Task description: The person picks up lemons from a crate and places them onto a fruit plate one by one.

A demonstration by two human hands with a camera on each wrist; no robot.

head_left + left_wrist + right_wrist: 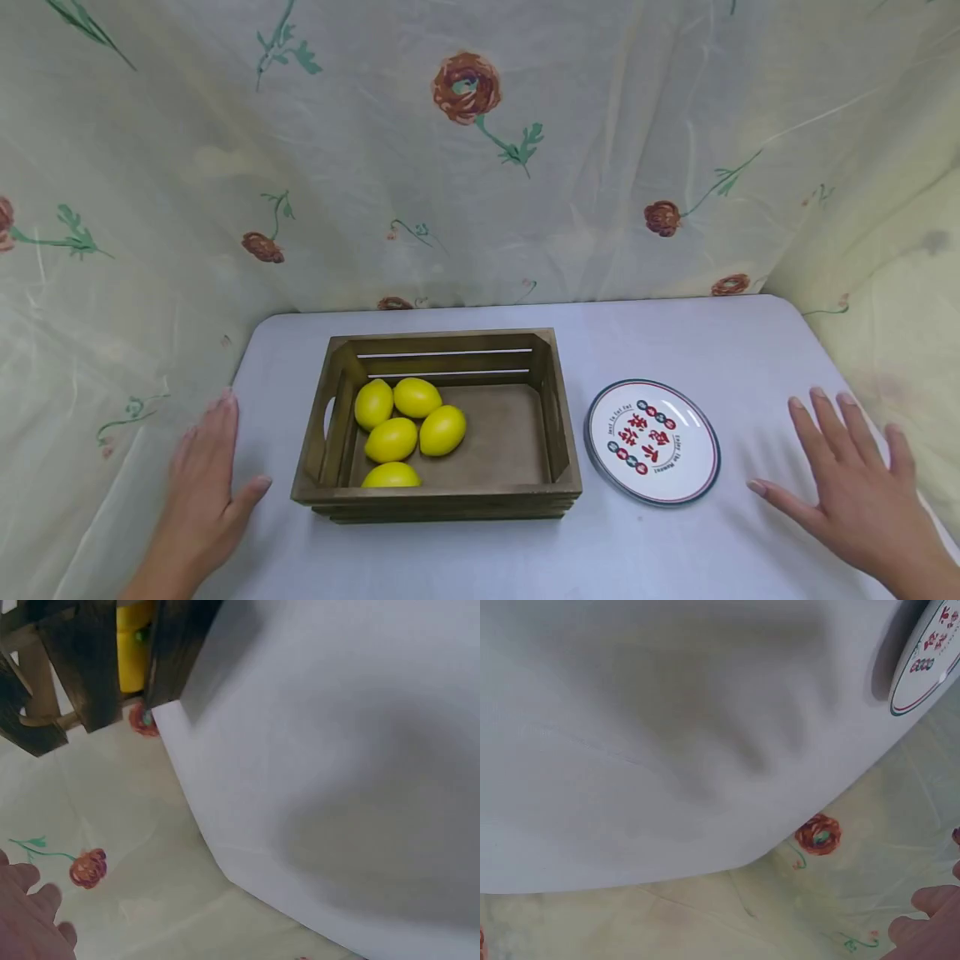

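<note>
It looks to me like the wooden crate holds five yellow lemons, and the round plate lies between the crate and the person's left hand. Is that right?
Not quite: the round plate lies between the wooden crate and the person's right hand, as the head view shows. The crate does hold five yellow lemons.

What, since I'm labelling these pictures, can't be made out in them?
Head: the front lemon's lower part, hidden by the crate's front wall.
Head: marks inside the plate's coloured dots, too small.
Left wrist: most of the left hand, cut off by the left and bottom edges.
Right wrist: most of the right hand, cut off at right and bottom.
</note>
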